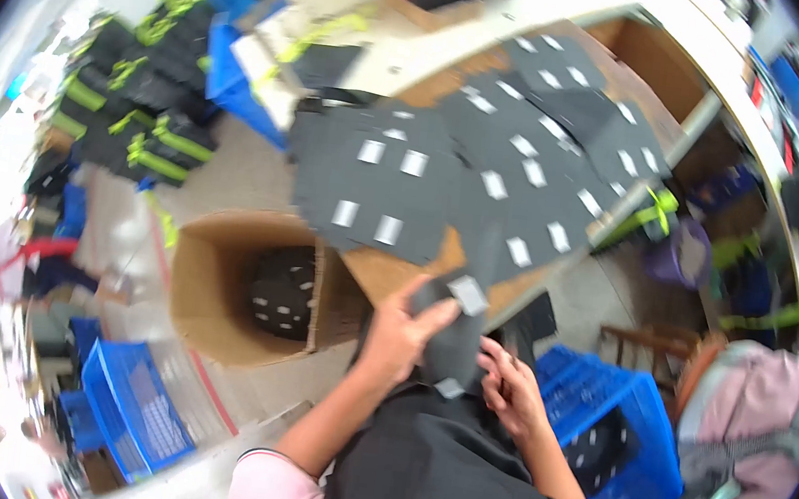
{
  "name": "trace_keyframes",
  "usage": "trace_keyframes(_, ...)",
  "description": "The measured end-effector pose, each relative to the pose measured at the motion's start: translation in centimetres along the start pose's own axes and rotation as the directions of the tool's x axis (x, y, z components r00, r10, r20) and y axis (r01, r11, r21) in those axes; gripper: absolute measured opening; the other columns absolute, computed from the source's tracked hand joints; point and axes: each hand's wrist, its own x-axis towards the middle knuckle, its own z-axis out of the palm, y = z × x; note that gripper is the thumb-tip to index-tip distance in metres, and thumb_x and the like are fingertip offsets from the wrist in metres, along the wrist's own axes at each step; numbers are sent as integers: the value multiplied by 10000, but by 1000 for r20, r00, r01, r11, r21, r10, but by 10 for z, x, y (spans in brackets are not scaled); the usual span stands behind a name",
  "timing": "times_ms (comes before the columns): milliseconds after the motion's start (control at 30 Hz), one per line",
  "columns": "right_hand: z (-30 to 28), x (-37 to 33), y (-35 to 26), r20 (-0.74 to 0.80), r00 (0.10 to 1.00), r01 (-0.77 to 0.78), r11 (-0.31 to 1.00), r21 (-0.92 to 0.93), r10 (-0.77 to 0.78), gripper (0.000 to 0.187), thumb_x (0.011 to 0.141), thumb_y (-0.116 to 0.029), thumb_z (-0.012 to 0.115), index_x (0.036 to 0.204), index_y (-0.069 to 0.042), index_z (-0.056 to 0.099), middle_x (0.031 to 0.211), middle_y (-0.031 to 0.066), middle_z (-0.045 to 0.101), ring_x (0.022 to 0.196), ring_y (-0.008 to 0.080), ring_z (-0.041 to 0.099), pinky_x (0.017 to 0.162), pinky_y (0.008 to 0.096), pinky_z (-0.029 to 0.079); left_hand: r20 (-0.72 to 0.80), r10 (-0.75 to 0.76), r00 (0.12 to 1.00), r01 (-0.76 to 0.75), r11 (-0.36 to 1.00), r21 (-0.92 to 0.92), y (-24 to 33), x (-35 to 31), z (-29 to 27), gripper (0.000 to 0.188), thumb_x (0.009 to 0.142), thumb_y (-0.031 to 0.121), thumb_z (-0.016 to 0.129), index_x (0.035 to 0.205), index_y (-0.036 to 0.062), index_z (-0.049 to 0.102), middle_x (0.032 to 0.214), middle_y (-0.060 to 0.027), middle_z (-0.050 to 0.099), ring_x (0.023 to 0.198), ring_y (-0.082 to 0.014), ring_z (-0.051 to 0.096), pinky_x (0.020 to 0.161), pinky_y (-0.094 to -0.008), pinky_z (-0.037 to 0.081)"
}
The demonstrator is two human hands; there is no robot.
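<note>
A black flat fabric-like piece (453, 338) with white rectangular patches is gripped at its left edge by my left hand (398, 332), thumb on top. It is bent and hangs over my black apron at the table's near corner. Close to its right edge is my right hand (513, 393), its fingers half curled and apart, with nothing visible in them. Whether its fingertips touch the piece I cannot tell. Beyond my hands, similar black pieces with white patches (377, 184) lie overlapping on the brown tabletop (452, 255).
An open cardboard box (211, 278) on the left holds patched black pieces. A blue crate (637, 401) stands to my right, another blue crate (135, 407) at lower left. Black bundles with yellow-green straps (143, 96) are stacked far left. A person in pink (744, 403) is at right.
</note>
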Motion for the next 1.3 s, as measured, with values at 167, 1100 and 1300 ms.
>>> trace_keyframes(167, -4, 22, -15, -94, 968, 242, 965, 100, -233, 111, 888, -92, 565, 959, -95, 480, 607, -47, 439, 367, 36, 305, 346, 200, 229, 102, 26, 994, -33, 997, 71, -11, -9, -16, 368, 848, 75, 627, 1196, 7, 527, 1111, -52, 592, 1040, -126, 539, 909, -282, 419)
trace_keyframes(1100, 50, -1, -35, 444, 549, 540, -106, -835, -708, 333, 704, -28, 696, 1018, -78, 596, 882, 101, 569, 641, 239, 590, 545, 305, 472, 206, -234, 950, 216, 971, 105, 3, 3, -27, 236, 737, 86, 676, 928, -20, 587, 833, -55, 609, 730, -113, 586, 678, -245, 487)
trace_keyframes(1300, 48, 0, -40, 570, 467, 571, -261, -778, -677, 333, 691, -54, 708, 1007, -76, 605, 834, 91, 562, 633, 241, 580, 536, 310, 467, 206, -241, 948, 220, 968, 117, 0, -2, -23, 206, 748, 68, 664, 918, -18, 585, 829, -46, 606, 737, -101, 580, 690, -238, 480)
